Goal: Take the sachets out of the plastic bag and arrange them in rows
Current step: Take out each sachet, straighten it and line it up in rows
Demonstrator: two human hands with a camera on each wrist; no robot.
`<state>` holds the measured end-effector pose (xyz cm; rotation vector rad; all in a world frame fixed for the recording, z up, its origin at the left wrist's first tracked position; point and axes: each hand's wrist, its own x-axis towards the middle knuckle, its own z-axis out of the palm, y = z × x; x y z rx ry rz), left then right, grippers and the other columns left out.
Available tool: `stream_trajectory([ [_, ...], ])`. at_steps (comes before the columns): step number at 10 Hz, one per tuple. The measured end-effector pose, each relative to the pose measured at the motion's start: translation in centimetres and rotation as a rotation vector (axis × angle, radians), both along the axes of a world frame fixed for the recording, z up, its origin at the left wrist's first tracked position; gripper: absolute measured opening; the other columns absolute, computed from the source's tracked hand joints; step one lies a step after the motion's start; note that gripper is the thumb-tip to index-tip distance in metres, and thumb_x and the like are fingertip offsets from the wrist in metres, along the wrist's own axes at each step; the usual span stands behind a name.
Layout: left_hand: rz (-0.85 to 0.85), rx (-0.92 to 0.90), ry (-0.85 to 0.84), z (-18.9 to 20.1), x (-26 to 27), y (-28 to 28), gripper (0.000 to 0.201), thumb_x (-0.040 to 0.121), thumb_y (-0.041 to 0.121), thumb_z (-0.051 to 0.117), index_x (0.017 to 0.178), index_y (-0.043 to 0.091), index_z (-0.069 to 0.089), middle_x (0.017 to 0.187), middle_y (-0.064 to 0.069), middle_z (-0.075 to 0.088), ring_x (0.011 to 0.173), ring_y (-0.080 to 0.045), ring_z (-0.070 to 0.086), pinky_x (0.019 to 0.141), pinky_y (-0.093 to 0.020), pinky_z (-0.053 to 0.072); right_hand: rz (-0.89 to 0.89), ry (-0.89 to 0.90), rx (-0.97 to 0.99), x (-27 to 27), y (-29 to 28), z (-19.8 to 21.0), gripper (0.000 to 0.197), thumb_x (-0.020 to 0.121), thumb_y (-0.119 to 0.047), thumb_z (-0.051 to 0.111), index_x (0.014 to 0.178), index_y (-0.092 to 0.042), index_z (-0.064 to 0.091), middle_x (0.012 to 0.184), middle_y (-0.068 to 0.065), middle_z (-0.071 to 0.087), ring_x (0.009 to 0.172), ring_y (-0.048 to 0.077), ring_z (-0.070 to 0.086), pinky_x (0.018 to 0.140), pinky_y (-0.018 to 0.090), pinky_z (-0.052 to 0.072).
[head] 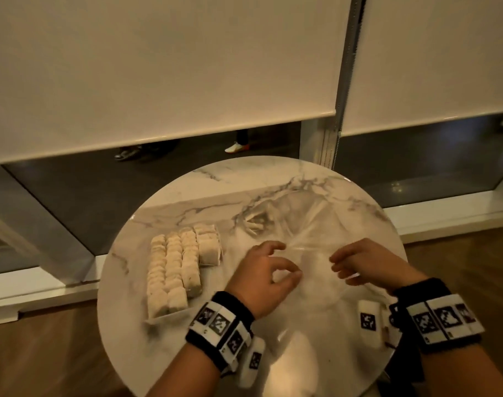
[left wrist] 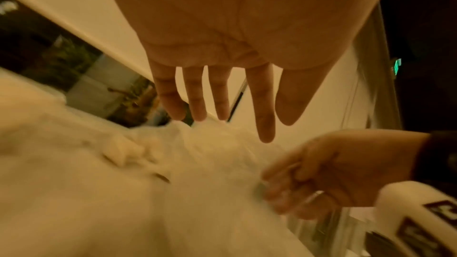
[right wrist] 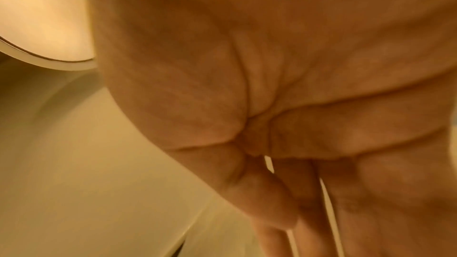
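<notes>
Several pale sachets (head: 175, 270) lie in tight rows on the left side of the round marble table (head: 170, 351). A clear plastic bag (head: 307, 224) is spread flat on the right half, with a few sachets (head: 254, 224) still inside near its far left corner. My left hand (head: 287, 260) hovers over the bag's near edge; the left wrist view shows its fingers (left wrist: 265, 120) straight and holding nothing. My right hand (head: 337, 267) pinches the bag's plastic between thumb and fingers (left wrist: 279, 189). The right wrist view shows only my palm and thumb laid against the fingers (right wrist: 284, 212).
The table is small, with its rim close on all sides and wooden floor (head: 44, 353) below. Behind it runs a low window sill under white roller blinds (head: 158, 67). Shoes (head: 236, 147) of passers-by show beyond the glass.
</notes>
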<state>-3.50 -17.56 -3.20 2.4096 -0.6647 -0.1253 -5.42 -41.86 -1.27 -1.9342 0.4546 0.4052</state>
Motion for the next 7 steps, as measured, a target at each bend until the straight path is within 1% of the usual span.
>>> stream_trajectory([
  [1, 0.007, 0.163, 0.132, -0.5, -0.7, -3.0, 0.034, 0.089, 0.056, 0.059, 0.12, 0.045, 0.067, 0.163, 0.002, 0.015, 0.145, -0.022, 0.02, 0.12, -0.039, 0.022, 0.014, -0.065, 0.184, 0.4, 2.0, -2.0, 0.048, 0.092, 0.013, 0.041, 0.113, -0.023, 0.065, 0.113, 0.013, 0.065, 0.093, 0.025, 0.062, 0.074, 0.03, 0.051],
  [2, 0.092, 0.269, 0.106, -1.4, 0.0, -3.7, 0.054, 0.092, 0.054, 0.054, 0.142, 0.037, 0.049, 0.165, -0.003, 0.01, 0.146, -0.027, 0.021, 0.118, -0.042, 0.026, -0.08, -0.126, 0.339, 1.1, 3.5, -3.3, 0.053, 0.093, 0.016, 0.039, 0.118, -0.026, 0.061, 0.119, 0.014, 0.065, 0.101, 0.028, 0.063, 0.078, 0.029, 0.05],
  [3, 0.158, 0.239, 0.007, -1.4, 0.8, -3.4, 0.052, 0.095, 0.048, 0.049, 0.143, 0.028, 0.047, 0.156, 0.005, 0.032, 0.138, -0.019, 0.037, 0.11, -0.043, 0.036, -0.203, -0.175, 0.423, 2.7, 4.7, -4.5, 0.045, 0.091, 0.018, 0.038, 0.106, -0.017, 0.061, 0.122, 0.02, 0.063, 0.099, 0.028, 0.062, 0.078, 0.032, 0.048],
  [4, 0.174, 0.179, -0.128, -0.3, 1.1, -3.0, 0.039, 0.097, 0.039, 0.05, 0.133, 0.028, 0.055, 0.138, 0.009, 0.048, 0.124, -0.018, 0.05, 0.098, -0.043, 0.043, -0.193, -0.154, 0.405, 4.8, 5.9, -5.0, 0.028, 0.092, 0.018, 0.044, 0.11, 0.004, 0.061, 0.128, 0.024, 0.06, 0.101, 0.026, 0.062, 0.083, 0.03, 0.052],
  [5, 0.129, 0.133, -0.243, 0.8, 1.3, -2.8, 0.04, 0.089, 0.014, 0.054, 0.126, 0.027, 0.062, 0.127, 0.008, 0.056, 0.113, -0.021, 0.057, 0.089, -0.043, 0.049, -0.248, -0.193, 0.453, 7.4, 6.9, -4.4, 0.02, 0.094, 0.014, 0.046, 0.109, 0.013, 0.058, 0.109, 0.023, 0.061, 0.081, 0.018, 0.061, 0.063, 0.02, 0.055],
  [6, 0.137, 0.069, -0.314, 2.2, 1.4, -2.1, 0.053, 0.077, -0.003, 0.056, 0.121, 0.025, 0.067, 0.124, 0.006, 0.061, 0.107, -0.021, 0.062, 0.083, -0.037, 0.055, -0.251, -0.179, 0.543, 9.8, 8.6, -2.2, 0.03, 0.097, 0.015, 0.035, 0.087, -0.007, 0.052, 0.089, 0.01, 0.055, 0.075, 0.017, 0.057, 0.061, 0.023, 0.053],
  [7, 0.164, 0.02, -0.379, 3.5, 1.5, -0.9, 0.054, 0.073, -0.007, 0.057, 0.116, 0.023, 0.07, 0.121, 0.005, 0.064, 0.106, -0.021, 0.063, 0.08, -0.038, 0.058, -0.305, -0.106, 0.612, 12.3, 9.3, -2.2, 0.028, 0.1, 0.012, 0.033, 0.09, -0.003, 0.054, 0.094, 0.015, 0.054, 0.085, 0.023, 0.057, 0.07, 0.026, 0.052],
])
